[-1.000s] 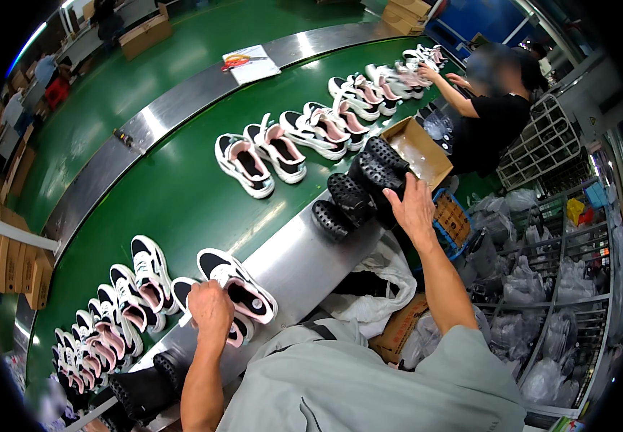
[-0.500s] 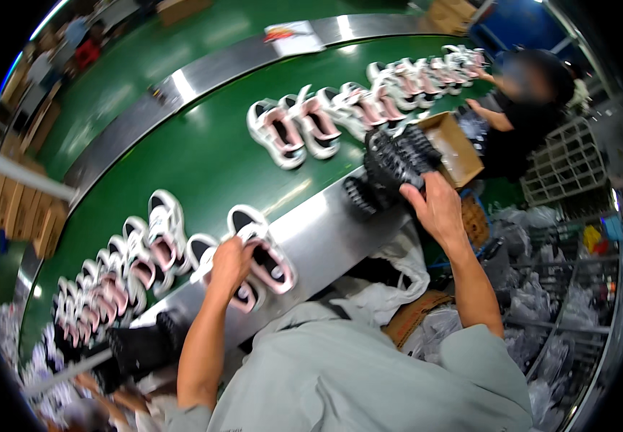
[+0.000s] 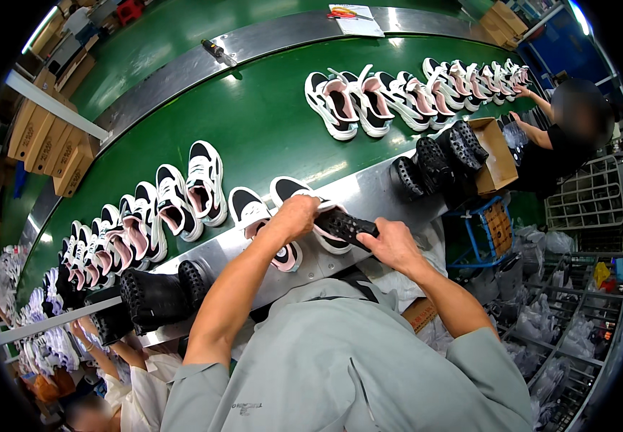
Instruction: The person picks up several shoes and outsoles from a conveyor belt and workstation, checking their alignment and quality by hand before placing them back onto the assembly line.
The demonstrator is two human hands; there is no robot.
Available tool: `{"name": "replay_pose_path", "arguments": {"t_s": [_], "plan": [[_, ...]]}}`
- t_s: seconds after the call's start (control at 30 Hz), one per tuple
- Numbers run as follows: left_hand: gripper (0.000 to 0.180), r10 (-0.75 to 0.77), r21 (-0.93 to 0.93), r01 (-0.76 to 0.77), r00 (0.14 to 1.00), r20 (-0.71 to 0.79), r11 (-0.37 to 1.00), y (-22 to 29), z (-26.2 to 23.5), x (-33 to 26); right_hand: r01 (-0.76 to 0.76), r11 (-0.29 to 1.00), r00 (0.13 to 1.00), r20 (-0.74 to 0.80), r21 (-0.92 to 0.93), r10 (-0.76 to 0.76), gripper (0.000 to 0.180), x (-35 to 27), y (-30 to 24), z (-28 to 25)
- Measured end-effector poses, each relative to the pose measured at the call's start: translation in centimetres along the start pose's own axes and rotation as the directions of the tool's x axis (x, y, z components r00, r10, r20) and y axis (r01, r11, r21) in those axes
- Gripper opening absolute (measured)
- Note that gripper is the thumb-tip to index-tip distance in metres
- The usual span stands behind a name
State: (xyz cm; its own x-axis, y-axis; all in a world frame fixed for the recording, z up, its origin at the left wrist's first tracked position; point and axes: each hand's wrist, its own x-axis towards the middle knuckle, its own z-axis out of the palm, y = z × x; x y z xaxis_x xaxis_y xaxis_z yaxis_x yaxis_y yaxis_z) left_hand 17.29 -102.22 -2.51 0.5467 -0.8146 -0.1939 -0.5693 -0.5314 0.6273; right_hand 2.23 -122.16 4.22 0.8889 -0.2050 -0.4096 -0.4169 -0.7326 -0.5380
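My left hand (image 3: 298,214) and my right hand (image 3: 392,243) both grip one black studded shoe sole (image 3: 346,226) over the steel ledge (image 3: 369,189) in front of me. Directly beneath it lies a white, black and pink sneaker (image 3: 304,201), with a second like it (image 3: 261,223) just to its left. A stack of more black soles (image 3: 437,162) stands to the right on the ledge, and another pile of black soles (image 3: 149,295) sits at my lower left.
A green conveyor belt (image 3: 254,122) carries rows of sneakers at left (image 3: 146,216) and at upper right (image 3: 398,93). A cardboard box (image 3: 495,155) sits by the right stack. A person in black (image 3: 571,129) works at the far right; another person's hand (image 3: 81,331) shows lower left.
My right hand left the stack of soles at the right and came in front of me carrying one sole. My left hand rose off the sneaker to grip the sole too.
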Motion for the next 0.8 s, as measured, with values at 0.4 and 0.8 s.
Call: {"name": "replay_pose_path", "arguments": {"t_s": [0.4,0.8], "plan": [[0.008,0.022,-0.159,-0.047,0.987,-0.158,0.986,-1.1,1.9,3.1,0.321,0.918,0.867,-0.318,-0.231,-0.383,0.032,4.4,-2.2,5.6],[0.023,-0.019,-0.252,-0.04,0.974,-0.227,0.967,0.6,0.8,4.0,0.338,0.894,0.889,-0.212,-0.294,-0.406,0.033,6.8,0.5,5.1]]}}
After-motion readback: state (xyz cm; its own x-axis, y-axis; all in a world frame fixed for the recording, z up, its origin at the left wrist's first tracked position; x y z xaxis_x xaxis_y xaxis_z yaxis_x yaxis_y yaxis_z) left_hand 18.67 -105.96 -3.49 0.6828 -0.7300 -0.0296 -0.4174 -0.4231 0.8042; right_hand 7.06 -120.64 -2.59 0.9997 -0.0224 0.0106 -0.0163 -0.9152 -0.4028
